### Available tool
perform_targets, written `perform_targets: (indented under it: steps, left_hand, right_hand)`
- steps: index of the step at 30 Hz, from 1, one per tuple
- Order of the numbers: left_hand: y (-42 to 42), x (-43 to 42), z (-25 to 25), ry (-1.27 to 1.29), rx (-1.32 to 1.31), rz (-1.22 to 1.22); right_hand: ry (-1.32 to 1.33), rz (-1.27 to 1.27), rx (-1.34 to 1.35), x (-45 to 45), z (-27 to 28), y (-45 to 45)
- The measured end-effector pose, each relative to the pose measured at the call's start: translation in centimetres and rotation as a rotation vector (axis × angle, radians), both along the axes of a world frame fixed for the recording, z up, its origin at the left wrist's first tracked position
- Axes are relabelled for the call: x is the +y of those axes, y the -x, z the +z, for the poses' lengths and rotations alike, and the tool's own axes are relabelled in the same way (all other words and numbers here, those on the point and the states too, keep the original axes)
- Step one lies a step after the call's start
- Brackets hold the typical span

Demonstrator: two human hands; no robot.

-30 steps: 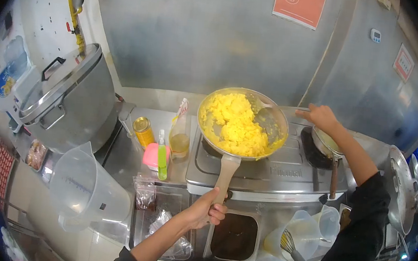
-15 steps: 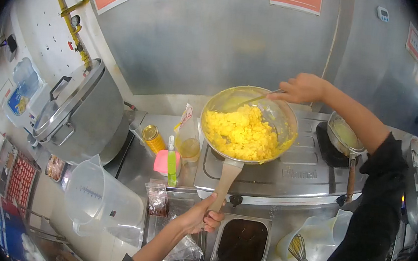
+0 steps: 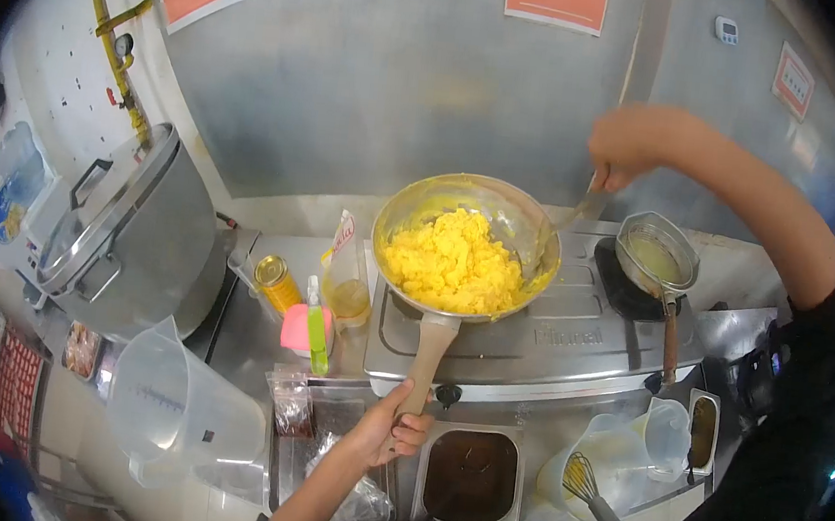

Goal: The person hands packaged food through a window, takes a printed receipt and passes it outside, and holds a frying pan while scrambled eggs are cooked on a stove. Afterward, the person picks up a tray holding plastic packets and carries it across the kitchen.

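Observation:
My left hand (image 3: 386,426) is wrapped round the beige handle of a frying pan (image 3: 437,338), which sits over the stove top. Soft yellow lumps that look like scrambled egg (image 3: 457,262) fill the middle of the pan, with yellow residue smeared up its walls. High at the right, my right hand (image 3: 633,146), blurred by motion, grips a long-handled stirring utensil (image 3: 584,204). Its lower end is down by the pan's right inner wall, beside the egg; blur hides its exact shape.
Right of the pan, a small saucepan (image 3: 676,311) stands on a burner. A whisk (image 3: 592,488) leans in a clear jug (image 3: 558,467). Nearer me is a steel container of dark liquid (image 3: 470,477). At left are a large lidded pot (image 3: 163,236), a plastic pitcher (image 3: 182,409) and a can (image 3: 277,282).
The right hand has moved right and up, drawing the utensil from the pan's upper middle to its right wall. My left hand keeps its hold. The whole view has shifted slightly.

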State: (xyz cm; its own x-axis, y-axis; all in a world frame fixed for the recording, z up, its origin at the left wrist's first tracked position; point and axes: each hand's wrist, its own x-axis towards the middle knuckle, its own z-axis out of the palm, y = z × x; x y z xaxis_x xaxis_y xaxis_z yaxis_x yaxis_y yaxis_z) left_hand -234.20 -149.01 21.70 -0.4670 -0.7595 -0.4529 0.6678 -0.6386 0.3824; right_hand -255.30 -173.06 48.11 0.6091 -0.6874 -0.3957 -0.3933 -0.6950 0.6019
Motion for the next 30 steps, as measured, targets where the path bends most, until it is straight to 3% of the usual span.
perform_targets:
  steps: [2,3,5,8,11,15,17,20,22,25,28,30]
  left_hand:
    - [-0.2,0.0,0.0,0.024,0.001,-0.010]
    - [-0.3,0.0,-0.1,0.013,0.003,-0.007]
    - [-0.6,-0.1,-0.1,0.007,0.007,-0.011]
    - [-0.9,-0.3,-0.1,-0.024,-0.021,-0.051]
    - [-1.3,-0.5,0.1,0.015,-0.027,-0.133]
    - [-1.5,-0.5,0.0,0.022,-0.036,-0.163]
    - [-1.5,-0.5,0.0,0.054,-0.063,-0.182]
    - [-1.6,-0.5,0.3,0.042,-0.117,-0.198]
    - [-1.8,-0.6,0.4,0.043,-0.117,-0.196]
    - [-1.5,-0.7,0.5,0.049,-0.122,-0.188]
    - [-1.4,-0.5,0.0,0.060,-0.108,-0.186]
    - [-1.3,-0.4,0.4,0.081,-0.137,-0.139]
  right_hand:
    - [-0.331,0.150,-0.101,-0.9,-1.2,1.9]
    - [-0.322,0.141,-0.098,-1.0,-1.4,3.0]
    - [-0.634,0.012,-0.219,-0.9,-1.8,4.6]
    - [-0.737,-0.147,-0.315,-0.5,-2.7,6.5]
    - [-0.909,-0.105,-0.442,-1.6,-4.9,7.5]
    - [-0.942,-0.070,-0.555,-0.9,-8.3,6.6]
    - [-1.017,-0.402,-0.589,-0.6,-10.5,5.5]
    - [-1.149,-0.500,-0.833,1.6,-12.6,3.5]
    - [-1.091,-0.540,-0.964,3.5,-13.8,2.0]
    - [-0.892,-0.298,-1.032,4.9,-15.9,-1.1]
    - [-0.488,0.048,-0.893,5.5,-17.1,-5.9]
    - [-0.486,0.017,-0.700,2.8,-16.0,-7.0]
